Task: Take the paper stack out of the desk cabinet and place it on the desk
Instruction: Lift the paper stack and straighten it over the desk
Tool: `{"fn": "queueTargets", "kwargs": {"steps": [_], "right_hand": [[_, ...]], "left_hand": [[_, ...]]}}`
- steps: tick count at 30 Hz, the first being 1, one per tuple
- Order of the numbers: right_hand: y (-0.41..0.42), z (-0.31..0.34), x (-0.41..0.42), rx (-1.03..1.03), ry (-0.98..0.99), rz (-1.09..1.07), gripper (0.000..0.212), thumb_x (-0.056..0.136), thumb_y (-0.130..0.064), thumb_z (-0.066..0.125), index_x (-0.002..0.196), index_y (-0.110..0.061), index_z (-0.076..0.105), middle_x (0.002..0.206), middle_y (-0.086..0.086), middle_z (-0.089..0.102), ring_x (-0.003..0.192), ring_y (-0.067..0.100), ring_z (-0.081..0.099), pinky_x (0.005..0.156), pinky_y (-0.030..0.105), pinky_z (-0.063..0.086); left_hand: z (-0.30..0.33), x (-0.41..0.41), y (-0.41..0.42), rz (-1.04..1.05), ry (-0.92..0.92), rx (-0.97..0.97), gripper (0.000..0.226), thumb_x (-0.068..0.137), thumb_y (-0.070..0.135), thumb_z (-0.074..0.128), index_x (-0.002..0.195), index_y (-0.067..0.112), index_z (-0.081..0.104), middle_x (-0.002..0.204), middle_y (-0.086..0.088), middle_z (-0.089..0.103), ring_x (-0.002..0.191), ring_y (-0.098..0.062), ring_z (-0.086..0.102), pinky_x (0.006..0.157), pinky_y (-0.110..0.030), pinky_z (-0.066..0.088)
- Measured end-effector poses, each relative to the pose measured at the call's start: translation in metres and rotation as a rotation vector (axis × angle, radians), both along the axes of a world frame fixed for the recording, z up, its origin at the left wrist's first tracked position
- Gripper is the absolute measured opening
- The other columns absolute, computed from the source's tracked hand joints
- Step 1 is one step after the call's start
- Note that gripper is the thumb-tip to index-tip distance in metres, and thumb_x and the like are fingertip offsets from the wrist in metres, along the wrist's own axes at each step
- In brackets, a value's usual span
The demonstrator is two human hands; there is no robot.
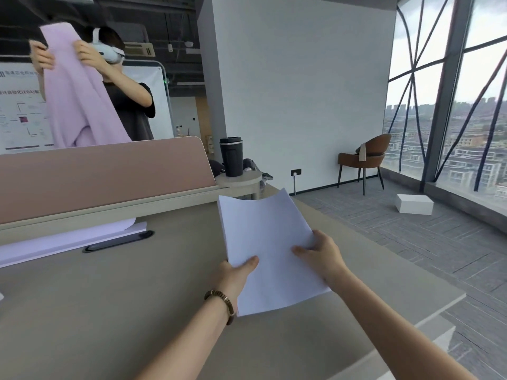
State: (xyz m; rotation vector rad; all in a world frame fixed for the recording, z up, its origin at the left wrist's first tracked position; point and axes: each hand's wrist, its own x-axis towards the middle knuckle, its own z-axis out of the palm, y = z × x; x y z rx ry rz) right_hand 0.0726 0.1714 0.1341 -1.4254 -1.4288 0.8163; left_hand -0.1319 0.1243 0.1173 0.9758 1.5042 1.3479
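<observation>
A white paper stack (263,237) is held over the right part of the beige desk (109,297), sagging in the middle with its far corners curled up. My left hand (234,272) grips its near left edge, thumb on top; a bead bracelet is on that wrist. My right hand (319,255) grips the right edge, thumb on top as well. I cannot tell whether the stack touches the desk. The desk cabinet is out of view.
A pink divider panel (104,176) runs along the desk's far side, with a cable slot (118,241) before it. A dark tumbler (231,156) stands on a round shelf. Behind the divider a person holds up a lilac cloth (76,100). A brown chair (367,157) and a white box (414,204) are on the floor at the right.
</observation>
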Motion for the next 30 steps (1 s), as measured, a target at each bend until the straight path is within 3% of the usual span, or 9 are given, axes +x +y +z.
{"fn": "queueTargets", "kwargs": {"steps": [4,8,11,15,17,18,20,22,30], "right_hand": [[0.030,-0.006,0.016,-0.031,-0.068,-0.016,0.031,0.070,-0.026,0.074,0.100,-0.019,0.066,0.093,-0.001,0.070,0.087,0.023,0.064,0.070,0.029,0.046],[0.056,-0.015,0.028,-0.088,-0.117,-0.028,0.040,0.068,-0.025,0.078,0.105,-0.019,0.066,0.099,0.001,0.069,0.093,0.024,0.064,0.075,0.030,0.047],[0.072,-0.023,0.034,-0.131,-0.167,-0.016,0.041,0.068,-0.026,0.078,0.107,-0.017,0.067,0.100,0.003,0.068,0.093,0.024,0.062,0.075,0.028,0.044],[0.095,-0.026,0.042,-0.154,-0.194,-0.026,0.040,0.067,-0.029,0.078,0.103,-0.016,0.067,0.098,0.003,0.068,0.090,0.023,0.061,0.074,0.030,0.047],[0.105,-0.024,0.047,-0.162,-0.233,-0.032,0.038,0.066,-0.031,0.077,0.099,-0.015,0.066,0.095,0.003,0.068,0.088,0.024,0.061,0.072,0.031,0.048],[0.110,-0.024,0.048,-0.164,-0.252,-0.033,0.037,0.065,-0.032,0.076,0.096,-0.013,0.066,0.092,0.003,0.067,0.086,0.024,0.062,0.070,0.031,0.047],[0.118,-0.023,0.051,-0.166,-0.283,-0.030,0.034,0.064,-0.031,0.074,0.089,-0.010,0.065,0.084,0.003,0.064,0.079,0.022,0.060,0.062,0.030,0.044],[0.126,-0.024,0.052,-0.160,-0.300,-0.028,0.033,0.061,-0.030,0.073,0.083,-0.007,0.063,0.078,0.004,0.062,0.073,0.022,0.058,0.054,0.028,0.040],[0.151,-0.021,0.055,-0.020,-0.439,-0.014,0.040,0.059,-0.041,0.064,0.079,-0.010,0.051,0.082,0.006,0.059,0.082,0.029,0.055,0.055,0.031,0.037]], "left_hand": [[-0.002,0.021,0.027,0.072,0.050,-0.010,0.029,0.077,0.031,0.081,0.096,0.011,0.071,0.099,-0.005,0.075,0.091,-0.025,0.070,0.089,-0.041,0.057],[-0.001,0.036,0.054,0.155,0.266,-0.009,0.034,0.076,0.038,0.078,0.083,0.011,0.057,0.095,-0.009,0.070,0.090,-0.030,0.068,0.082,-0.040,0.058],[-0.001,0.042,0.067,0.146,0.389,-0.039,0.037,0.080,0.038,0.075,0.087,0.007,0.057,0.093,-0.010,0.066,0.093,-0.031,0.067,0.072,-0.031,0.051],[-0.001,0.045,0.083,0.074,0.531,-0.050,0.040,0.082,0.034,0.066,0.057,0.016,0.040,0.051,0.006,0.045,0.048,-0.019,0.048,0.048,-0.023,0.034],[0.000,0.046,0.090,0.038,0.601,-0.070,0.034,0.077,0.033,0.063,0.059,0.016,0.039,0.047,0.009,0.041,0.043,-0.016,0.041,0.045,-0.023,0.030],[0.002,0.048,0.093,0.020,0.639,-0.081,0.028,0.076,0.035,0.062,0.069,0.015,0.045,0.057,0.007,0.049,0.052,-0.017,0.049,0.050,-0.026,0.036],[0.001,0.050,0.101,0.000,0.751,-0.100,0.038,0.073,0.041,0.062,0.092,0.011,0.050,0.094,-0.002,0.061,0.090,-0.027,0.061,0.077,-0.036,0.049],[-0.002,0.051,0.113,0.017,0.828,-0.120,0.048,0.072,0.044,0.061,0.104,0.008,0.051,0.118,-0.007,0.056,0.114,-0.032,0.053,0.100,-0.044,0.042],[-0.017,0.055,0.150,0.032,0.994,-0.157,0.063,0.076,0.053,0.052,0.121,0.009,0.048,0.131,-0.006,0.045,0.129,-0.028,0.039,0.107,-0.045,0.028]]}}
